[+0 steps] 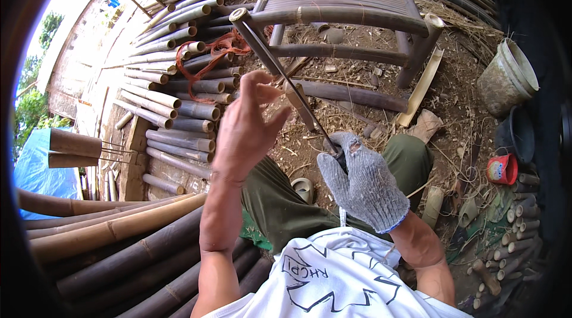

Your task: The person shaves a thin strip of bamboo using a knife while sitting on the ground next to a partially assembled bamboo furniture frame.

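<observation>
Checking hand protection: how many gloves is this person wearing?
1. A grey knit glove covers the right hand, which grips a long blade. The left hand is bare, its fingers at a small bamboo piece.
</observation>
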`<act>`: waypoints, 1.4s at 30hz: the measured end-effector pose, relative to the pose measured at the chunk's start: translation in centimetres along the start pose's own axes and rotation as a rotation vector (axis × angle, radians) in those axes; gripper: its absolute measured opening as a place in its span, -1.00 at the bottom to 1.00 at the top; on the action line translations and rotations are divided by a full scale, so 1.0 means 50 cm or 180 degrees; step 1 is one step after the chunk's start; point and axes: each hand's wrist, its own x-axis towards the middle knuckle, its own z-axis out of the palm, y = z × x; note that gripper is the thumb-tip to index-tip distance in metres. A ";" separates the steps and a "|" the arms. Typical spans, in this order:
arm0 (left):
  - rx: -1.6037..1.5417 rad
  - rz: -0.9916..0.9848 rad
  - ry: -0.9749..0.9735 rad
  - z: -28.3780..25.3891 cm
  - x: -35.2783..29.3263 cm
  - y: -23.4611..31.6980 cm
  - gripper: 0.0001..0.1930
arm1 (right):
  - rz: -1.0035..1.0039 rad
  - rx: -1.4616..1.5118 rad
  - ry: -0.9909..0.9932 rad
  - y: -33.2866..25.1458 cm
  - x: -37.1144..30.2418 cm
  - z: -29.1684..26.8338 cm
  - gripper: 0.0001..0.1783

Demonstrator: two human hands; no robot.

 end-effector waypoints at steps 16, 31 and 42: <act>0.1327 0.1936 -0.0520 0.095 0.260 0.022 -0.38 | 0.0232 -0.0334 -0.0244 0.031 0.063 0.000 -0.64; 0.1390 0.0366 -0.1015 0.066 0.340 -0.013 -0.21 | -0.0615 -0.1946 -0.0204 0.033 0.199 -0.032 -0.65; 0.1223 0.1040 -0.1010 0.008 0.368 -0.111 -0.38 | 0.0518 -0.0654 -0.0818 0.024 0.083 -0.014 -0.59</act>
